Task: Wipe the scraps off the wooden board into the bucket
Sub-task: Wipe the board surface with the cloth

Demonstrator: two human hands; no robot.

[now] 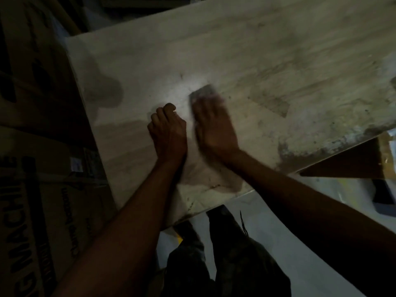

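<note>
The wooden board is looking stiff, right grip pressing flat on a dark pad, left grip curling empty.

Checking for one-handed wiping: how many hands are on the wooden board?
2. The left hand, fingers curled, rests on the wooden board; the right hand beside it presses a blurred dark pad. None looks hidden.

Left hand curled; right hand flat, blurred.
</note>
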